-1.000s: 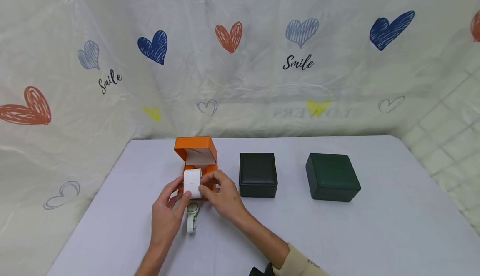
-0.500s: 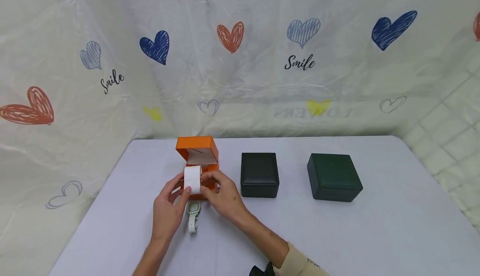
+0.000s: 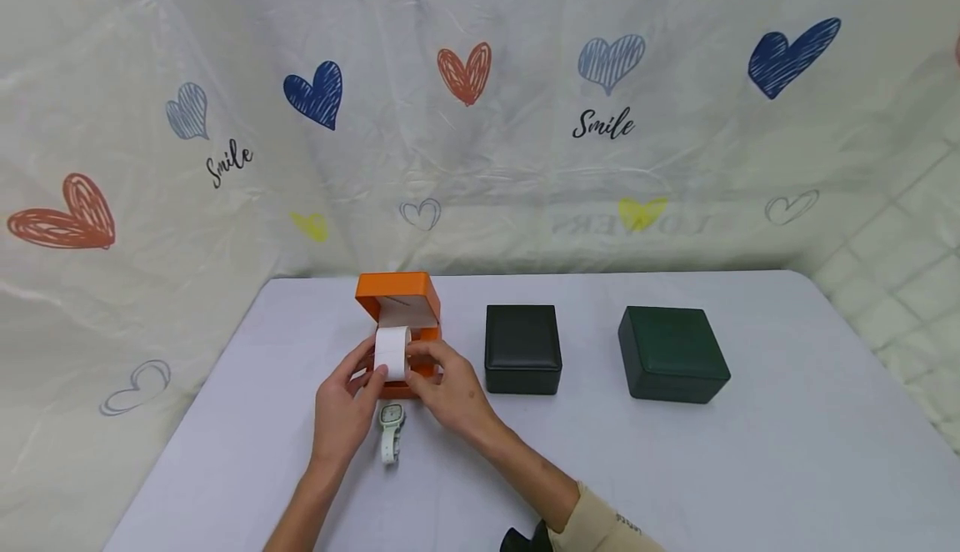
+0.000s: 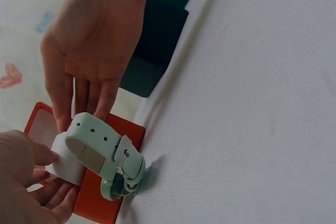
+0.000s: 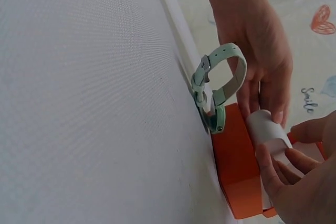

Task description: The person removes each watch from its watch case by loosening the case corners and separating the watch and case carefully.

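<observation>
Both hands hold a white watch cushion at the mouth of an orange watch box, whose lid stands up. My left hand pinches the cushion's left side, its thumb on the near face. On the other side, my right hand has it between thumb and fingers. In the right wrist view the cushion shows as a rounded white roll behind the box's front wall. Just in front of the box lies a pale green watch, its strap buckled in a loop.
A black box stands shut to the right of the orange one. Farther right is a shut dark green box. The white table ends at a hanging sheet printed with hearts.
The hands have moved the white cushion slightly away from me, farther over the orange box. The watch and the other two boxes stay in place; the view has shifted a little.
</observation>
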`<state>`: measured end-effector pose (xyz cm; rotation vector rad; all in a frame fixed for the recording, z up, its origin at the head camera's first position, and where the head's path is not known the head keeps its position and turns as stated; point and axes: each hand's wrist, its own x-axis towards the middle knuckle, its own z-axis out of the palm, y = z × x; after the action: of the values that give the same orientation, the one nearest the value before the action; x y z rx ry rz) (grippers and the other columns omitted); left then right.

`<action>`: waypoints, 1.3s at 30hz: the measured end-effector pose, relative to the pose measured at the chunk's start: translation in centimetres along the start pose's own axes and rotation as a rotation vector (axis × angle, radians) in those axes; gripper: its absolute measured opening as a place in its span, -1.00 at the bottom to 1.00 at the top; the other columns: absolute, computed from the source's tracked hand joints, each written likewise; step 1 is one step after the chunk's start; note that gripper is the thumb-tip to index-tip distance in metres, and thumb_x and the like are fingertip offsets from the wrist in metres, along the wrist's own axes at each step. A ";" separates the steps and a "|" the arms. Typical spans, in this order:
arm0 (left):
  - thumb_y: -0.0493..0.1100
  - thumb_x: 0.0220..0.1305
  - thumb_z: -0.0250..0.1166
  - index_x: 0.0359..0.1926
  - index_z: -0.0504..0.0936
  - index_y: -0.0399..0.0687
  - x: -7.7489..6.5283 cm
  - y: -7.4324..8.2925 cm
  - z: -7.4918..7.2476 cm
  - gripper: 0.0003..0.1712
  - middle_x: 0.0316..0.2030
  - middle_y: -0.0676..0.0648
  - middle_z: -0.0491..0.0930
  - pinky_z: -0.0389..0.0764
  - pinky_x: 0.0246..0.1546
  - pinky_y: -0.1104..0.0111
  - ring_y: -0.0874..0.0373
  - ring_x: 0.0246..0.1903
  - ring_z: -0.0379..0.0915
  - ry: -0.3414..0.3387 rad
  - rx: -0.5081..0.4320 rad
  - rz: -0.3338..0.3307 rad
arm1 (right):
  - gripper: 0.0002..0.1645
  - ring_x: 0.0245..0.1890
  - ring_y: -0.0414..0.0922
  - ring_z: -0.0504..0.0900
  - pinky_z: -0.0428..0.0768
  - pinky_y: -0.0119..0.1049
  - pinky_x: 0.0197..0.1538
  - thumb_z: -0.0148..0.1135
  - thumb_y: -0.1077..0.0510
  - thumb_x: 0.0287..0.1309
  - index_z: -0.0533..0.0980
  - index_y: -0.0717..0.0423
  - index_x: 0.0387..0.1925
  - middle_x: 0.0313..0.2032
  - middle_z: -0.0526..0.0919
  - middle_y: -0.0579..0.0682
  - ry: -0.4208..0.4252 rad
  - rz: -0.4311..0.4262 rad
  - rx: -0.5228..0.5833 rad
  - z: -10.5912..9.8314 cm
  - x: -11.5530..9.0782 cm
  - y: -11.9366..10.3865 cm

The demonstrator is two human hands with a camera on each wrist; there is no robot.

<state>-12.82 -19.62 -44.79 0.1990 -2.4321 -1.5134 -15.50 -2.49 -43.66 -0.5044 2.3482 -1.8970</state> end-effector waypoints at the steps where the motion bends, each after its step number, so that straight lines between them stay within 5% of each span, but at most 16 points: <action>1: -0.18 0.45 0.33 0.46 0.48 0.05 0.0 0.0 0.0 -0.41 0.30 -0.08 0.60 0.53 0.11 0.73 0.04 0.18 0.55 -0.001 0.000 0.000 | -0.62 0.12 0.07 0.62 0.67 -0.44 -0.03 0.33 0.24 0.35 0.60 0.10 0.18 0.09 0.69 0.08 -0.003 0.001 0.001 0.0 0.0 0.0; 4: -0.19 0.45 0.33 0.46 0.49 0.04 0.2 0.0 0.1 -0.41 0.28 -0.12 0.62 0.55 0.09 0.71 0.02 0.16 0.57 -0.006 -0.011 0.003 | -0.60 0.11 0.07 0.61 0.65 -0.48 -0.05 0.32 0.24 0.36 0.58 0.12 0.19 0.10 0.68 0.10 -0.007 0.007 -0.001 0.0 0.0 0.0; 12: -0.19 0.46 0.32 0.45 0.50 0.00 0.4 -0.2 0.2 -0.43 0.26 -0.17 0.64 0.66 0.24 0.26 0.00 0.16 0.58 -0.026 0.011 -0.009 | -0.55 -0.01 0.01 0.64 0.63 -0.49 -0.11 0.32 0.22 0.36 0.55 0.14 0.25 0.10 0.68 0.13 -0.015 0.047 0.000 0.1 0.0 0.1; 24: -0.19 0.48 0.31 0.45 0.50 0.04 0.5 -0.3 0.6 -0.44 0.27 -0.14 0.63 0.65 0.25 0.19 0.01 0.15 0.57 -0.038 0.025 -0.020 | -0.53 -0.01 -0.04 0.64 0.65 -0.49 -0.08 0.31 0.22 0.36 0.53 0.17 0.26 0.10 0.67 0.13 -0.005 0.056 -0.007 0.1 0.0 0.1; 33: -0.18 0.46 0.33 0.48 0.45 0.01 0.4 -0.2 0.8 -0.38 0.34 -0.18 0.57 0.61 -0.10 0.71 -0.06 0.08 0.64 -0.059 0.041 -0.060 | -0.58 0.07 0.05 0.63 0.65 -0.51 -0.03 0.30 0.26 0.35 0.56 0.27 0.20 0.09 0.57 0.19 -0.005 0.053 -0.016 0.2 0.3 0.3; 39: -0.22 0.41 0.37 0.47 0.46 -0.01 0.4 -0.3 1.0 -0.35 0.29 -0.19 0.60 0.54 -0.14 0.76 -0.05 0.04 0.62 -0.051 0.065 -0.057 | -0.60 -0.06 -0.10 0.61 0.63 -0.51 -0.07 0.31 0.28 0.32 0.58 0.28 0.17 -0.01 0.57 0.13 0.002 0.063 -0.056 0.2 0.4 0.3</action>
<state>-13.52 -19.02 -45.42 0.2474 -2.5381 -1.4804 -15.90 -2.78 -43.92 -0.4289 2.3945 -1.8102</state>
